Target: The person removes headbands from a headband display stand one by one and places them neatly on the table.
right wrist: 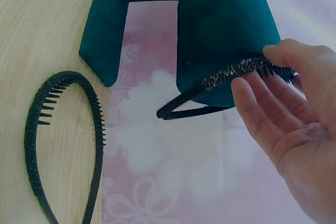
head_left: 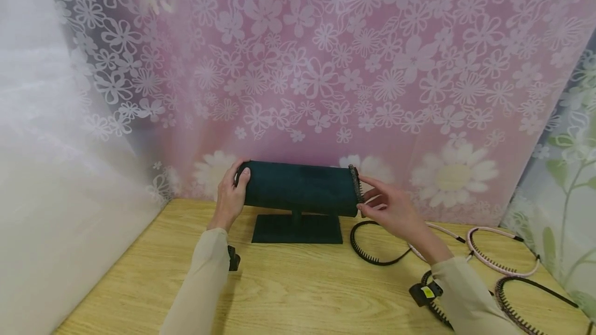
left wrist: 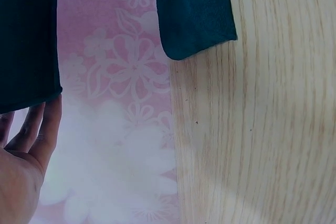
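A dark green velvet headband display stand (head_left: 298, 185), a horizontal roll on a post and flat base (head_left: 298, 230), stands near the back of the table. My left hand (head_left: 231, 196) grips the roll's left end, thumb on the front; in the left wrist view its fingers (left wrist: 49, 129) touch the end edge. With thumb and fingertips, my right hand (head_left: 393, 211) pinches a dark toothed headband (right wrist: 231, 74) with glittery beads. This headband sits around the roll's right end, and its plain tips hang past the edge in the right wrist view.
More headbands lie on the wooden table (head_left: 298, 288) at the right: a black one (head_left: 356, 247), a pink one (head_left: 475, 255) and several others, partly under my right arm. A pink floral curtain (head_left: 298, 92) hangs right behind the stand.
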The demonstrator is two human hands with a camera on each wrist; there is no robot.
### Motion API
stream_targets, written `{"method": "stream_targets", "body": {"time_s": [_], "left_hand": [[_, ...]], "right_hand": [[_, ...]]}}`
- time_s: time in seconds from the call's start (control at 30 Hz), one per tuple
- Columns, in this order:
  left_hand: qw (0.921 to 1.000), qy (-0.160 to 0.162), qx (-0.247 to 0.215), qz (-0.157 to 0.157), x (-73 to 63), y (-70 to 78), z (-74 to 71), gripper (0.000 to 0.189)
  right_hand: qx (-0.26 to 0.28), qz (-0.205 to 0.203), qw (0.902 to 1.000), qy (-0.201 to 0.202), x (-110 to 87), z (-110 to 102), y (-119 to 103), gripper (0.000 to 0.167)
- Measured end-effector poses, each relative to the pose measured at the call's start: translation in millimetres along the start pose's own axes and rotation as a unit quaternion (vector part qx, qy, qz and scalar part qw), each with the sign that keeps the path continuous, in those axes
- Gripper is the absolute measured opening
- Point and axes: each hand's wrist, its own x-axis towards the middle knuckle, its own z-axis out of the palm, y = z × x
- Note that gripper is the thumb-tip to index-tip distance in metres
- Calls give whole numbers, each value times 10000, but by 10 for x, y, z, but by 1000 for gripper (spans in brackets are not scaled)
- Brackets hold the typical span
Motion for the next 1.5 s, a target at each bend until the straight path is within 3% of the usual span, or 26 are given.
{"method": "stream_targets", "body": {"time_s": [0.63,1.13,1.37,1.5], "left_hand": [[10000,5,-53,78,21,6,-2,50],[9999,31,-120,66,3,14,2,49],[9999,27,-122,65,7,2,1,50],[9999,22,-108,53,8,-11,3,50]], "right_hand": [[41,13,9993,381,-84,-1,-1,49],[-65,130,9993,340,-204,-29,13,43],[-130,-53,9991,392,-328,-70,0,45],[-273,-397,9978,453,-400,-93,-7,45]]}}
